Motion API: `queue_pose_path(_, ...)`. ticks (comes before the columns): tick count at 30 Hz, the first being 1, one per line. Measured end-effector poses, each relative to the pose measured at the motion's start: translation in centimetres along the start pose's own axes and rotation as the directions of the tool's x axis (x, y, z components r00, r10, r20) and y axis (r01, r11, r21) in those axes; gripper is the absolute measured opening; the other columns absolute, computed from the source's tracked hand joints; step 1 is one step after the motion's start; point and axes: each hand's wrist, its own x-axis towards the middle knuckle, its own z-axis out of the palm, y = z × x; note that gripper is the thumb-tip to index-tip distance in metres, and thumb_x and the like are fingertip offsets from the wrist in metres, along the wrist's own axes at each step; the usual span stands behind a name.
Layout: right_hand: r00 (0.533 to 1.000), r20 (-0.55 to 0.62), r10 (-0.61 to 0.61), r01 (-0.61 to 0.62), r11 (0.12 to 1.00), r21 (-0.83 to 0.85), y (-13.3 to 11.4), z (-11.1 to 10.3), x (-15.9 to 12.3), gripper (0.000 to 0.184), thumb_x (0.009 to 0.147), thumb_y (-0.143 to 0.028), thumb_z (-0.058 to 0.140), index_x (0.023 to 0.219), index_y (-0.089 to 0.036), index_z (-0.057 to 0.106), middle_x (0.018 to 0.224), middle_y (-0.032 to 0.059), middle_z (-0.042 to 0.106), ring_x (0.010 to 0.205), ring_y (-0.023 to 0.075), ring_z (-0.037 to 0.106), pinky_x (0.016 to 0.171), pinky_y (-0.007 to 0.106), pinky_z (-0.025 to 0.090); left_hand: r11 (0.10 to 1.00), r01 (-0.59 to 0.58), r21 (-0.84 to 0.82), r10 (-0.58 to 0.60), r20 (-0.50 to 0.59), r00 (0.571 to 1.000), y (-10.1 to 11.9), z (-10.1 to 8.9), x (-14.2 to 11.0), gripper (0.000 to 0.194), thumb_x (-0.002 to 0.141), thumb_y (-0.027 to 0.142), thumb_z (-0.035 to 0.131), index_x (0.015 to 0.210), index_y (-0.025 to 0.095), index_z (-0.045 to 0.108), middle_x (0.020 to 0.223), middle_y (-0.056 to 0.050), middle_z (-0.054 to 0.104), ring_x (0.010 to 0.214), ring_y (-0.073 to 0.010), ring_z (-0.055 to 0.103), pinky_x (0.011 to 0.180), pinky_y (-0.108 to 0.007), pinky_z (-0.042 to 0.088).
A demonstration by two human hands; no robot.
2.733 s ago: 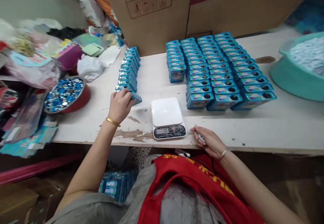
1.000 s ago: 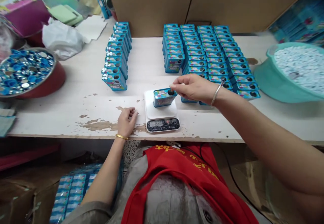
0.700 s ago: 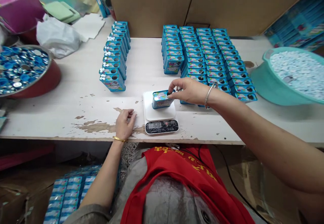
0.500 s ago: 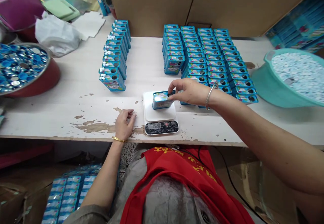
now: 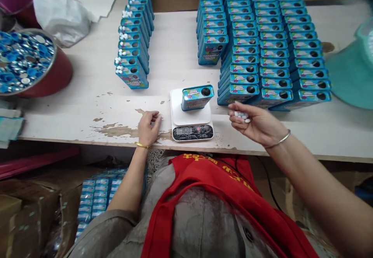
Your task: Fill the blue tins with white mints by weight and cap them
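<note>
My right hand (image 5: 253,124), palm turned up and fingers curled, holds several small white candies (image 5: 241,115). It is over the table, to the right of a white digital scale (image 5: 190,114) and apart from it. On the scale's platform stands a blue tin (image 5: 197,93), upright, with a dark round hole in its top. The display seems to read 152.0. My left hand (image 5: 149,127) rests at the table's front edge, left of the scale. Its fingers are loosely bent, the thumb is apart, and nothing shows in it.
Rows of blue tins with holes (image 5: 262,48) stand at the right. A row of tins topped with white candies (image 5: 134,36) is at the left. A red bowl (image 5: 62,73) of blue and silver caps is far left, a turquoise tub (image 5: 351,67) far right.
My right hand has moved off the tin's top to the right and now shows white candies in its palm. The view has tilted downward. My left hand stays beside the scale.
</note>
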Motion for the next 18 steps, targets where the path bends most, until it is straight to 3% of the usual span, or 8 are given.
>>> queue_pose_path(3,0.989,-0.128,0.076,-0.057,0.988,0.141,3.1,-2.5,0.1,0.012,0.076,-0.008,0.054,0.079,-0.014,0.063,0.067,0.0034,0.056,0.053,0.0072,0.048,0.039,0.014,0.039,1.0,0.0,0.001,0.0,-0.007,1.0,0.1,0.0,0.0,0.018,0.087,0.028,0.054,0.1,0.017,0.058,0.086,-0.003,0.057,0.076,-0.013,0.055,0.073,-0.027,0.047)
queue_pose_path(6,0.988,-0.117,0.1,-0.08,0.983,0.166,4.9,-3.5,-0.1,0.014,0.073,-0.007,0.057,0.083,-0.015,0.063,0.07,0.0035,0.058,0.055,0.0078,0.049,0.04,0.014,0.041,1.0,0.004,0.009,-0.004,-0.012,1.0,0.2,0.0,0.2,0.018,0.086,0.028,0.054,0.1,0.017,0.058,0.086,-0.003,0.057,0.076,-0.0131,0.055,0.073,-0.027,0.048)
queue_pose_path(12,0.999,0.03,0.029,-0.031,0.998,0.063,5.6,-2.7,-0.2,0.016,0.073,-0.015,0.066,0.089,-0.016,0.063,0.068,-0.0004,0.056,0.047,0.0039,0.04,0.037,0.015,0.03,1.0,0.02,0.024,-0.02,0.0,1.0,-0.1,0.2,0.1,0.02,0.086,0.028,0.055,0.102,0.017,0.058,0.087,-0.003,0.058,0.076,-0.0131,0.056,0.074,-0.028,0.048)
queue_pose_path(15,0.999,0.04,0.004,-0.006,0.999,0.039,5.7,-2.2,-0.1,0.02,0.072,-0.022,0.07,0.089,-0.016,0.063,0.066,-0.0018,0.055,0.044,0.0029,0.036,0.036,0.016,0.024,0.999,0.027,0.017,-0.027,0.003,1.0,0.1,0.1,0.0,0.021,0.085,0.03,0.056,0.101,0.017,0.058,0.086,-0.003,0.058,0.076,-0.013,0.055,0.073,-0.028,0.048)
queue_pose_path(18,1.0,0.017,-0.004,0.003,0.999,0.051,5.9,-1.9,0.0,0.023,0.069,-0.028,0.073,0.087,-0.016,0.064,0.065,-0.0014,0.055,0.045,0.0031,0.038,0.037,0.017,0.022,0.999,0.022,-0.036,-0.021,0.012,1.0,1.9,-0.7,0.9,0.024,0.085,0.032,0.057,0.105,0.018,0.057,0.087,-0.003,0.058,0.074,-0.0127,0.055,0.07,-0.028,0.047)
